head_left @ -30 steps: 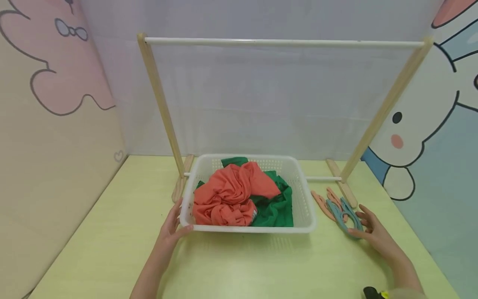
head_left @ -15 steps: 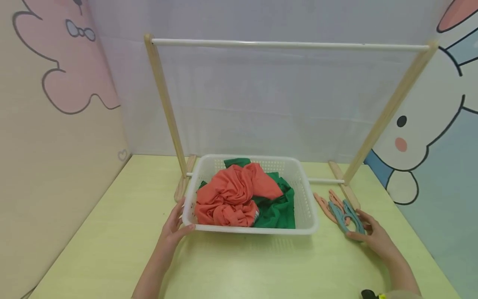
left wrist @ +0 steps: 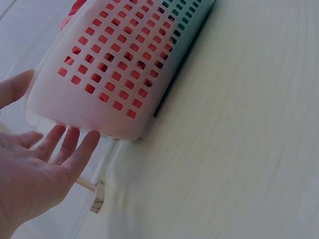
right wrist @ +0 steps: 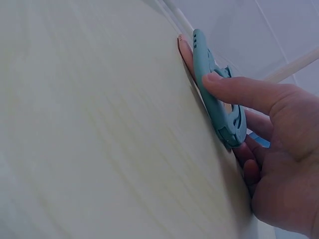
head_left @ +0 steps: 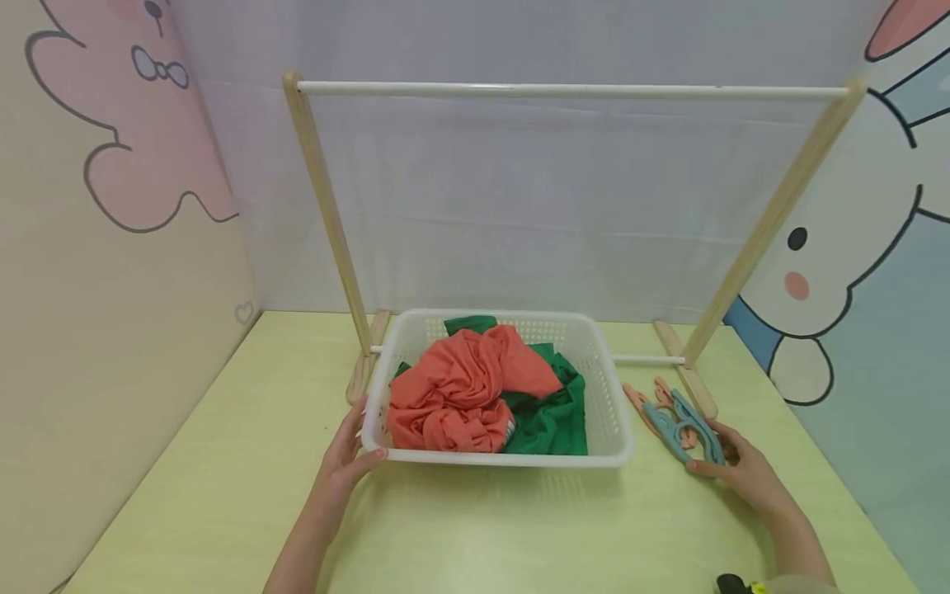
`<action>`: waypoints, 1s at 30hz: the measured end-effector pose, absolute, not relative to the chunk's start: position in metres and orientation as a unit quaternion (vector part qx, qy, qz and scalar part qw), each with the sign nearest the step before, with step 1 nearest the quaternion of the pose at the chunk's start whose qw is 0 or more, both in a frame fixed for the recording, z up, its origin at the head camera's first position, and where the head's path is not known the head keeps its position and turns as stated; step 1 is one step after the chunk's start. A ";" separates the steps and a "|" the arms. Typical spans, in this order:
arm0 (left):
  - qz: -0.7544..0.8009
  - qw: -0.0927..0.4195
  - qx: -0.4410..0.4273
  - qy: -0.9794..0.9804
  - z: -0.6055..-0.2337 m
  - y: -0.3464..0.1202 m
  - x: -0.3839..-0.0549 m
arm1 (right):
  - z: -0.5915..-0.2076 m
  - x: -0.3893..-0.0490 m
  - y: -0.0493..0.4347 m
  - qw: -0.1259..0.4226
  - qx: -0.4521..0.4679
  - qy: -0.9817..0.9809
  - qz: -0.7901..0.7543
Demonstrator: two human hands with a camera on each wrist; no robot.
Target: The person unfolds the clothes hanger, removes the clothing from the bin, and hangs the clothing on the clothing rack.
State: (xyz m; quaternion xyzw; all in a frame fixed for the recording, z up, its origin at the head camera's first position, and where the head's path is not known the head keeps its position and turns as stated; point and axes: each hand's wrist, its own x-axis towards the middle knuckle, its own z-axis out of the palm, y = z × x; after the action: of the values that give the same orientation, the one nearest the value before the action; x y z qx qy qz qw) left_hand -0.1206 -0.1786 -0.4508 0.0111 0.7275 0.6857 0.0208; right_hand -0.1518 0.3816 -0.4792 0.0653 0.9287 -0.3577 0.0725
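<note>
My left hand (head_left: 343,454) rests on the front left corner of a white plastic basket (head_left: 512,456), thumb at the front rim. In the left wrist view its fingers (left wrist: 85,149) are extended, fingertips right at the perforated side. Crumpled coral-red cloth (head_left: 460,379) and green cloth (head_left: 552,417) fill the basket. At the right, my right hand (head_left: 750,472) pinches a blue folded clothes hanger (head_left: 671,437) by its near end. In the right wrist view the thumb presses on the hanger's edge, other fingers behind it. Under it lies an orange folded hanger (head_left: 640,404), partly hidden.
A rack stands behind the basket, with a white top rod (head_left: 564,91), wooden posts (head_left: 322,198) and wooden feet (head_left: 693,388). A thin lower bar (head_left: 646,360) runs behind the basket. Painted walls close off the pale yellow table (head_left: 475,536) at the sides and back.
The far ends of the blue hanger have shifted slightly left and back over the orange one, with my right hand on it. The view moved slightly; my left hand stays at the basket corner.
</note>
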 end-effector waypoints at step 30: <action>0.678 0.028 0.005 0.734 -0.450 -0.180 -0.121 | -0.458 -0.132 0.364 0.113 0.071 0.887 -0.442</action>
State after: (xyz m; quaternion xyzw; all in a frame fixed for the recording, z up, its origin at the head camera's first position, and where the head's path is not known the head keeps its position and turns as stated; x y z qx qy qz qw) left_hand -0.1211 -0.1795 -0.4500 0.0052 0.7342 0.6784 0.0277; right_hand -0.1320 0.3639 -0.4584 0.0707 0.8871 -0.4419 0.1133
